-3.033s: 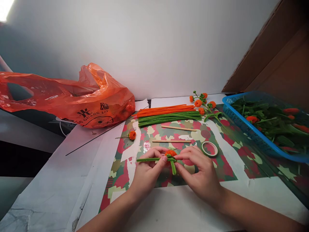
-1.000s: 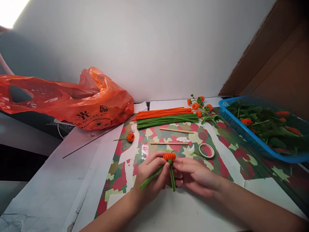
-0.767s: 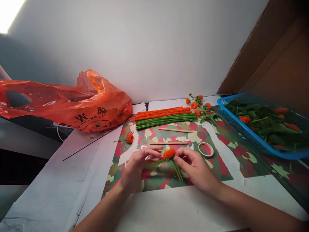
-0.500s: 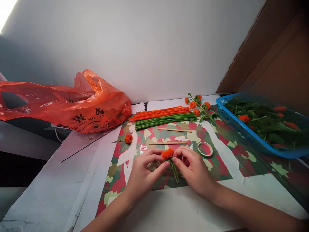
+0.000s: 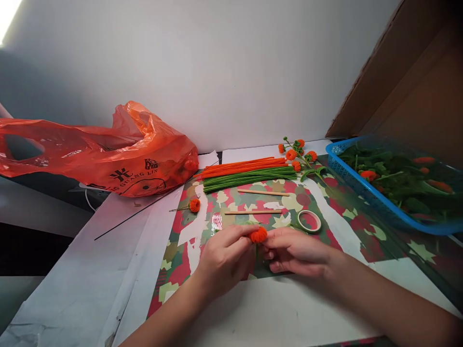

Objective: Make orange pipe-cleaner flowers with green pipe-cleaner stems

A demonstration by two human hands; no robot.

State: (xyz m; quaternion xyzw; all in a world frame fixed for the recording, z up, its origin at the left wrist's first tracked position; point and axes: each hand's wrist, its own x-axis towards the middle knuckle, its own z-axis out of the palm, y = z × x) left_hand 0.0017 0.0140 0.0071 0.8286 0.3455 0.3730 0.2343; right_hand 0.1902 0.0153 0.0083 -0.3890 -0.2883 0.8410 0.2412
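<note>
Between my two hands is a small orange pipe-cleaner flower (image 5: 259, 235), its rounded orange side turned toward me. My left hand (image 5: 226, 253) is closed on its left side, with the fingertips partly hidden behind it. From the right, my right hand (image 5: 298, 250) pinches the flower's edge with thumb and forefinger. Most of its green stem is hidden by the fingers. Just beyond my hands lie two thin wooden sticks (image 5: 253, 212) and a roll of green tape (image 5: 309, 221). A second orange flower (image 5: 194, 205) with wire stems rests to the left.
Orange pipe cleaners (image 5: 246, 167) and green pipe cleaners (image 5: 249, 178) lie in bundles at the back, beside a finished flower spray (image 5: 291, 154). A blue basket (image 5: 383, 208) of leaves and flowers stands right. An orange plastic bag (image 5: 144, 159) and a dark wire (image 5: 133, 217) are left.
The flower has been turned, so its green stem no longer shows below it. My left hand has rolled over, back upward, and my right hand has shifted a little right.
</note>
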